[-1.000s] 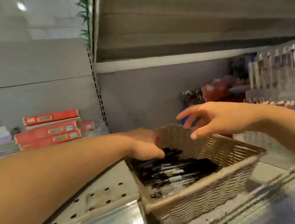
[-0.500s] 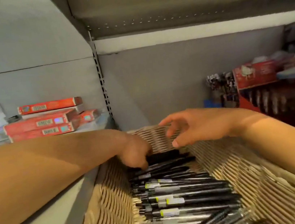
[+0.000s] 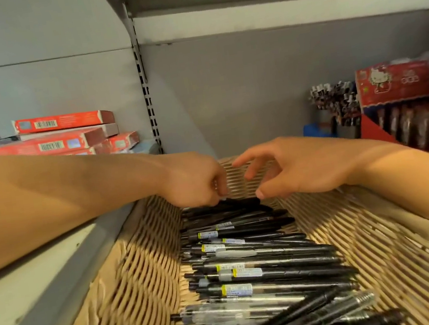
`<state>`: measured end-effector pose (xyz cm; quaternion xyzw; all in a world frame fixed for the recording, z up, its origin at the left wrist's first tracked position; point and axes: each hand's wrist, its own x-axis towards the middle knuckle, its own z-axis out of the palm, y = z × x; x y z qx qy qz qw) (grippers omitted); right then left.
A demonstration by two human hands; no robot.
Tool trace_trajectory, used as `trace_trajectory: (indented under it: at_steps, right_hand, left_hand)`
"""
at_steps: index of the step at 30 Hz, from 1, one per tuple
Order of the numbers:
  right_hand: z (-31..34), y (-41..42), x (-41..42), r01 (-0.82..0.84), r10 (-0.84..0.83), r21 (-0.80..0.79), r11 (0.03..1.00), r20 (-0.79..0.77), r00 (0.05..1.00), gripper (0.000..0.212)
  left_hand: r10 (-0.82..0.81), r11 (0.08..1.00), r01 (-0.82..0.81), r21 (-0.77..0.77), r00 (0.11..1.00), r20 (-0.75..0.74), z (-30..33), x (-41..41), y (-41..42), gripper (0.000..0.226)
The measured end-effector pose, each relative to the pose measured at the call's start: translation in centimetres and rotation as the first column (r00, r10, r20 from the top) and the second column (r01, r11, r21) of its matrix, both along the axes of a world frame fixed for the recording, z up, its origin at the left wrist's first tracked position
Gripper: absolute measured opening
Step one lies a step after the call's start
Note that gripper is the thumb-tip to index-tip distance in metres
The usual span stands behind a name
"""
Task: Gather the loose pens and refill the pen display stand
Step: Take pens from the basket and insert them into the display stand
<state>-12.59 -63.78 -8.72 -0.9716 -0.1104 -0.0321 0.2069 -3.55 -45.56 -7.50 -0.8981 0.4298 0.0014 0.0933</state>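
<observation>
A woven wicker basket [image 3: 131, 284] fills the lower view and holds several black and clear pens [image 3: 263, 265] lying crosswise. At the basket's far end my left hand [image 3: 194, 181] has its fingers curled down on the end of a black pen [image 3: 243, 202] on top of the pile. My right hand [image 3: 299, 167] hovers just right of it with fingers spread and relaxed. Its thumb tip is close to the same pen. A pen display stand [image 3: 334, 101] with pens upright in it sits at the back right.
Red flat boxes [image 3: 64, 121] are stacked on the shelf at the left, behind my left forearm. A red cartoon-print display box [image 3: 395, 82] stands at the far right. A slotted shelf upright [image 3: 145, 89] runs up the back wall, and another shelf hangs overhead.
The view has moved in close over the basket. My left hand has settled onto the pens at the far end, and my right hand has come nearer to it.
</observation>
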Motion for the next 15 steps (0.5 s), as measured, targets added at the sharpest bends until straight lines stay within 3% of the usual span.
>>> trace_trajectory:
  at_steps: [2,5,8,10,11,12,14,15]
  right_hand:
    - [0.1,0.1,-0.1,0.022,-0.02,-0.041,0.999,0.037,0.999,0.057]
    - [0.2,0.2,-0.2,0.064,-0.055,-0.067,0.996,0.133,0.99,0.038]
    - [0.0,0.0,-0.2,0.083,-0.086,0.024,0.996,0.154,0.984,0.004]
    - [-0.2,-0.2,0.0,0.113,-0.128,0.125,0.986,0.122,0.984,0.01]
    - [-0.3,-0.2,0.0,0.129,-0.146,0.168,0.977,0.09,0.985,0.005]
    - [-0.4,-0.3,0.1,0.135,-0.151,0.19,0.972,0.07,0.986,0.005]
    - [-0.4,-0.4,0.2,0.136,-0.149,0.204,0.969,0.049,0.988,0.009]
    - [-0.4,-0.4,0.3,0.139,-0.151,0.201,0.97,0.041,0.988,0.006]
  left_hand:
    - [-0.051,0.961,0.049,-0.272,0.999,-0.003,0.4,-0.4,0.0,0.014]
    - [-0.181,0.797,0.077,-0.599,0.977,-0.116,0.8,-1.4,-0.2,0.01]
    - [-0.31,0.695,0.024,-0.718,0.912,-0.27,0.8,-1.8,-0.4,0.015]
    - [-0.31,0.635,-0.112,-0.765,0.869,-0.385,0.9,-1.1,-0.6,0.012]
    - [-0.26,0.637,-0.19,-0.747,0.86,-0.44,0.8,-0.7,-0.7,0.011]
    - [-0.165,0.699,-0.212,-0.683,0.881,-0.443,0.7,0.0,-0.7,0.013]
    - [0.054,0.946,-0.135,-0.296,0.962,-0.266,0.2,1.2,-0.4,0.029]
    - [0.116,0.992,-0.123,-0.027,0.977,-0.178,-0.2,1.3,-0.2,0.039]
